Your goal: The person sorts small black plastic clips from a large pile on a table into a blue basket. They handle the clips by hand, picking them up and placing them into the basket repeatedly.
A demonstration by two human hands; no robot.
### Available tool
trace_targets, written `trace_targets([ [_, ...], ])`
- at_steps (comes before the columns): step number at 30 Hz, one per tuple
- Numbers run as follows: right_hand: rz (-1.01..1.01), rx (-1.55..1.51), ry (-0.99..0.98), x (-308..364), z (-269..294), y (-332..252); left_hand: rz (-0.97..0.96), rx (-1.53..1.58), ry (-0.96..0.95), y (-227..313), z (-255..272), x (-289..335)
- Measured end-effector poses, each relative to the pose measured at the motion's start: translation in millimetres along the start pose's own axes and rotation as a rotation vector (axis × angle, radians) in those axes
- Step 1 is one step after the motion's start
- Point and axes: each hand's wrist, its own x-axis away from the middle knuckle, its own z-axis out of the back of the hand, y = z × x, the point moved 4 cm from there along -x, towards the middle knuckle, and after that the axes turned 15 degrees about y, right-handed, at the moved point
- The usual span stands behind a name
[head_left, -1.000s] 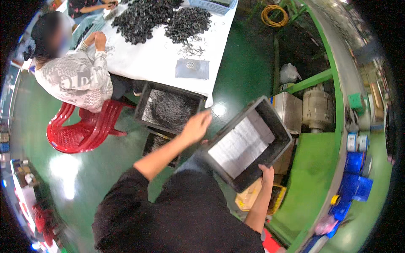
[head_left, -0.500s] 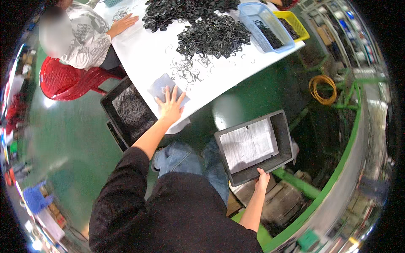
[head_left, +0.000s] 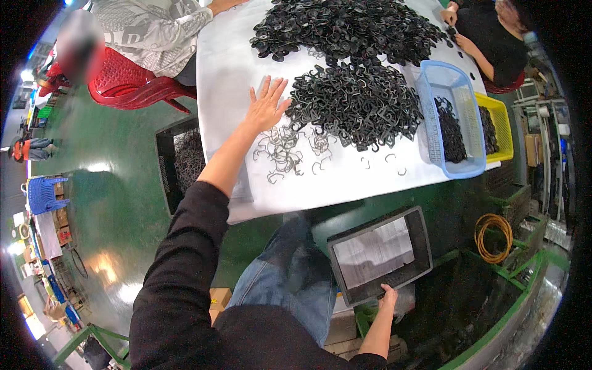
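Observation:
My left hand (head_left: pixel 268 106) reaches over the white-covered table (head_left: pixel 296 194), fingers spread, at the left edge of a pile of black hook-shaped pieces (head_left: pixel 357 105). Whether its palm touches the cloth, I cannot tell. Loose thin metal-coloured hooks (head_left: pixel 280 151) lie scattered just nearer than the hand. A greyish sheet (head_left: pixel 242 184) lies by the near left corner, partly hidden by my forearm. Beside the table's near edge, my right hand (head_left: pixel 387 298) grips the rim of a dark grey plastic crate (head_left: pixel 423 246). The crate is tilted, with a pale sheet of paper (head_left: pixel 376 253) inside.
Round black pieces (head_left: pixel 351 24) are heaped farther back. A blue basket (head_left: pixel 453 77) and a yellow basket (head_left: pixel 502 126) hold black parts on the right. Co-workers sit left and far right. A black crate (head_left: pixel 165 160) stands left of the table; green metal framing (head_left: pixel 518 308) runs lower right.
My left hand has moved from the greyish sheet farther over the table to the pile of hooks. My view has shifted toward the table; the crate stays in my right hand.

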Motion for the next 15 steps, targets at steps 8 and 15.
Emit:
trace_targets([
  [8,0.004,0.155,-0.017,-39,-64,-10,0.333,-0.048,0.169,11,-28,71],
  [15,-0.057,0.001,-0.199,-20,-165,22,0.428,-0.056,0.355,102,-53,117],
])
